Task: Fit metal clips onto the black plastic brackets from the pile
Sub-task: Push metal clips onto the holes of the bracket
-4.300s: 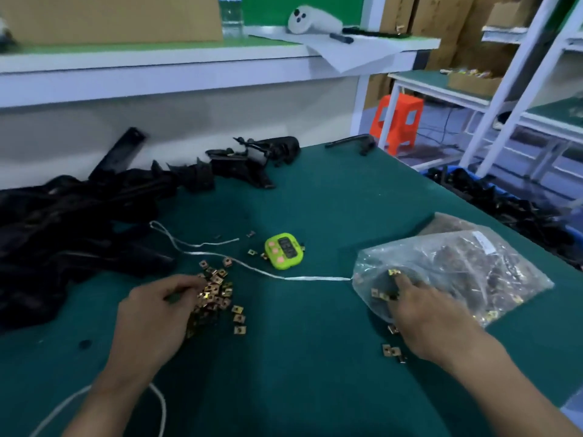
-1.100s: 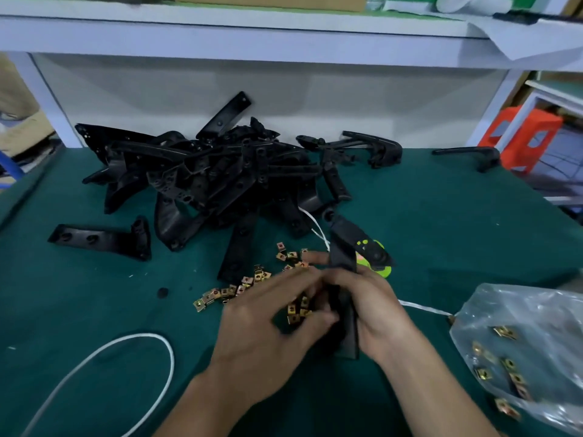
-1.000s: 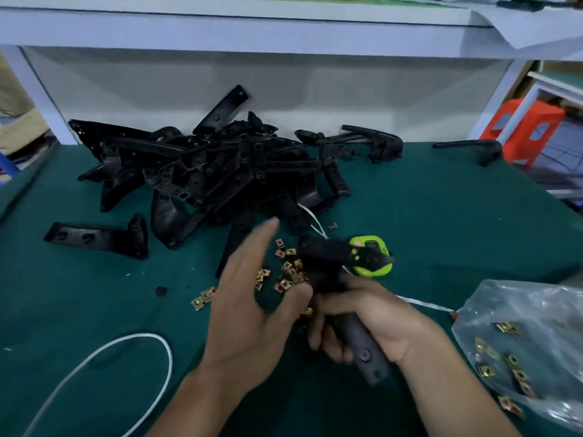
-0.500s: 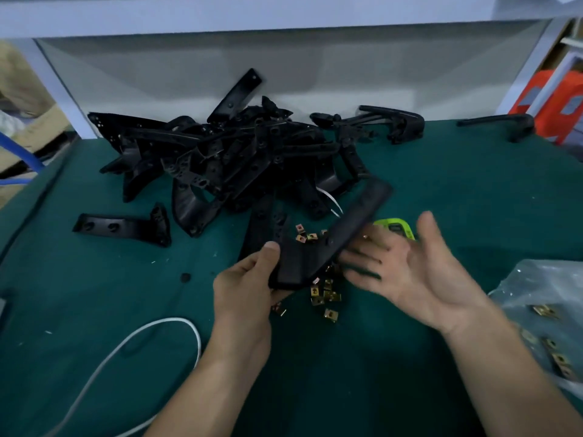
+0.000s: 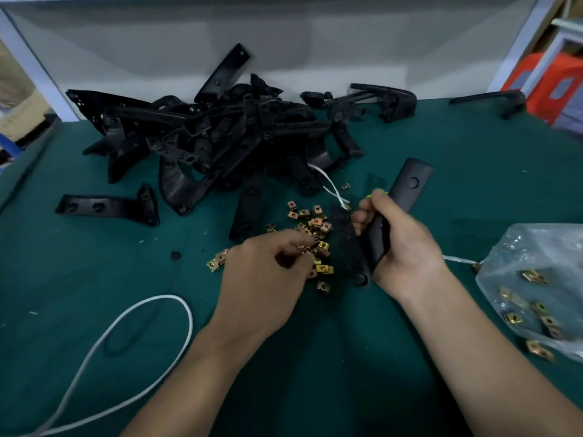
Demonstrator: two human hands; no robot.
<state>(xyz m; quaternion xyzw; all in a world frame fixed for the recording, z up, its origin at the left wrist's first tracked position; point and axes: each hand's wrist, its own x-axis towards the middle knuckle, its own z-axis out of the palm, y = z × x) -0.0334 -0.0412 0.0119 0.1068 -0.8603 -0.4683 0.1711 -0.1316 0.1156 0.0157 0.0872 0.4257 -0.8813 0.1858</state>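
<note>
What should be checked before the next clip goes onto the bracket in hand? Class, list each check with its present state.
1. Bracket held firmly: the right hand grips the black bracket. Ok.
2. Clip ready: the left hand curls its fingers among the loose clips; whether one is pinched, cannot tell.
3. Clip supply: loose clips on the mat, more in the plastic bag. Ok.
4. Clip seat on the bracket facing up: cannot tell.
5. Brackets left to do: the pile lies behind the hands. Ok.
</note>
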